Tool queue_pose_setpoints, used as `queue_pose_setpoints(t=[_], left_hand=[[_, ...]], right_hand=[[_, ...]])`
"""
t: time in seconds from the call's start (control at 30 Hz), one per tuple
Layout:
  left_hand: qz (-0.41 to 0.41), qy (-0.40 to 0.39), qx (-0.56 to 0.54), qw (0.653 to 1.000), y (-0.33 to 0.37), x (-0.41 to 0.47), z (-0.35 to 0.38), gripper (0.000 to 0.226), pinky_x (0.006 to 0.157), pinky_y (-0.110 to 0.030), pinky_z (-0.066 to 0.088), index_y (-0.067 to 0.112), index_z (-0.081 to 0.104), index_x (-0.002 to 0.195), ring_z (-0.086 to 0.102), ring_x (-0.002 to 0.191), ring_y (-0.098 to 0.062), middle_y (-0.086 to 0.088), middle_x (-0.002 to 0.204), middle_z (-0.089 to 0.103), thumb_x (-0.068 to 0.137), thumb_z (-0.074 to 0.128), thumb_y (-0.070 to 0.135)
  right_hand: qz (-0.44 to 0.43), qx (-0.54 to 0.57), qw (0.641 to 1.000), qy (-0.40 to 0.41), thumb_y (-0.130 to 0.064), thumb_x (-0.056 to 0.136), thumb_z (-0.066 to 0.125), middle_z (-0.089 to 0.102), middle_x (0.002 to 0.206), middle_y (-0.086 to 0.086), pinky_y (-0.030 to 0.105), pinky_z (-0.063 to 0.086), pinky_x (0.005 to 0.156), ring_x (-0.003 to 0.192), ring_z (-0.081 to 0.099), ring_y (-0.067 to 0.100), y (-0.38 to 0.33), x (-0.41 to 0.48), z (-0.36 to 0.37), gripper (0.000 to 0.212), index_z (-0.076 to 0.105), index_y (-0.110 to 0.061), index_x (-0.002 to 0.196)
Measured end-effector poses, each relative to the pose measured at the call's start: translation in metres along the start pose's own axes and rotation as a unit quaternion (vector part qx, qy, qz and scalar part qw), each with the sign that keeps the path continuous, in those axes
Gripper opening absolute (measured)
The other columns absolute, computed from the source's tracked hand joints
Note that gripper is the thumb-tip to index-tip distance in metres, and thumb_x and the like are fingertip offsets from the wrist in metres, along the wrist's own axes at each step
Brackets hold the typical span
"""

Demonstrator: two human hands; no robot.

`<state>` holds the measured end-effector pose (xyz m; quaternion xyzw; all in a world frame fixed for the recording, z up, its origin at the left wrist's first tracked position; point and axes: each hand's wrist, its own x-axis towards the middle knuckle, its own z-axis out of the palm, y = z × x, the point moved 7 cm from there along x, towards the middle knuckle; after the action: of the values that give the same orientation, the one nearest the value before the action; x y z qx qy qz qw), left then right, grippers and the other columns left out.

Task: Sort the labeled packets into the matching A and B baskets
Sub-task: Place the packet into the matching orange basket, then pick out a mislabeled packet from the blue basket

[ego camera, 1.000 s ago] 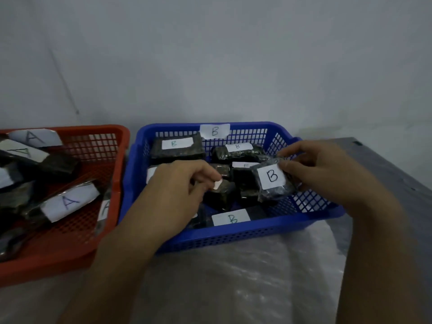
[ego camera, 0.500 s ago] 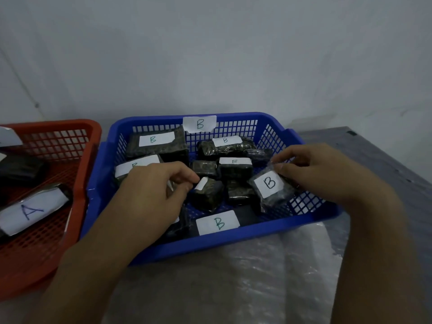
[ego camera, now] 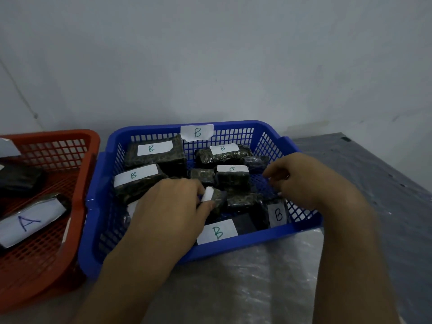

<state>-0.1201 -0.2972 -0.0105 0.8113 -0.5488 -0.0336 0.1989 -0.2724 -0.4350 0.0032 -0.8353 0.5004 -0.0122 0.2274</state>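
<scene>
The blue basket (ego camera: 301, 148) carries a B tag on its back rim and holds several dark packets with white B labels. My left hand (ego camera: 173, 209) reaches into its middle and pinches a small dark packet (ego camera: 218, 198) by its white-labelled end. A dark packet marked B (ego camera: 277, 215) lies against the basket's front right wall, apart from my hands. Just above it my right hand (ego camera: 301, 178) hovers with loosely curled fingers and holds nothing. The red basket (ego camera: 77, 136) at the left holds dark packets, one with a large A label (ego camera: 30, 222).
Both baskets stand side by side on a grey table against a white wall. A clear plastic sheet (ego camera: 245, 284) covers the table in front of the blue basket. Bare grey tabletop (ego camera: 374, 174) stretches to the right.
My right hand let go of the B packet, which dropped to the blue basket's front right corner, and the hand lifted away. My left hand kept its pinch on the small packet.
</scene>
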Motion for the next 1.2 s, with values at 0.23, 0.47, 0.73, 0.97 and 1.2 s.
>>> queue_pose_setpoints(t=[0.23,0.47,0.73,0.97,1.2], left_hand=[[0.007,-0.048,-0.072,0.996,0.005,0.001,0.010,0.030,0.080,-0.026,0.050,0.044,0.056,0.099,0.054,0.091,-0.002,0.019,0.106,0.059,0.076,0.076,0.045],[-0.009,-0.093,-0.081,0.992,0.005,0.002,0.015,0.029,0.090,-0.037,0.052,0.042,0.050,0.094,0.059,0.102,-0.009,0.014,0.112,0.064,0.078,0.074,0.046],[-0.036,-0.042,-0.084,0.995,-0.002,0.006,0.010,0.059,0.097,-0.042,0.045,0.041,0.045,0.115,0.050,0.106,-0.010,0.017,0.114,0.055,0.070,0.083,0.034],[-0.045,-0.050,-0.013,0.998,-0.011,0.005,0.015,0.058,0.096,-0.038,0.031,0.045,0.046,0.124,0.045,0.116,-0.012,0.018,0.122,0.052,0.075,0.078,0.040],[-0.042,-0.052,-0.021,0.998,-0.005,0.007,0.014,0.067,0.099,-0.040,0.031,0.046,0.037,0.133,0.043,0.120,-0.011,0.019,0.128,0.050,0.077,0.073,0.050]], right_hand=[[0.009,0.057,0.998,0.038,0.007,0.090,0.053,0.069,0.105,0.005,0.041,0.053,0.094,0.100,0.064,0.024,0.015,0.003,-0.008,0.037,0.067,-0.016,0.117],[-0.017,0.042,0.999,0.003,0.001,0.093,0.054,0.067,0.117,0.004,0.034,0.049,0.093,0.111,0.060,0.021,0.009,0.004,0.000,0.036,0.065,-0.018,0.122],[-0.014,0.019,0.999,-0.031,-0.008,0.095,0.057,0.061,0.131,0.007,0.033,0.049,0.089,0.116,0.057,0.025,0.001,0.013,0.018,0.033,0.064,-0.018,0.125],[-0.002,0.000,1.000,-0.029,-0.036,0.089,0.067,0.057,0.097,-0.001,0.025,0.043,0.067,0.083,0.052,0.013,-0.004,0.023,0.033,0.039,0.058,-0.015,0.121],[-0.070,0.139,0.988,0.013,-0.022,0.078,0.080,0.061,0.080,-0.013,0.015,0.036,0.054,0.071,0.055,-0.001,-0.013,0.017,0.015,0.024,0.058,-0.031,0.080]])
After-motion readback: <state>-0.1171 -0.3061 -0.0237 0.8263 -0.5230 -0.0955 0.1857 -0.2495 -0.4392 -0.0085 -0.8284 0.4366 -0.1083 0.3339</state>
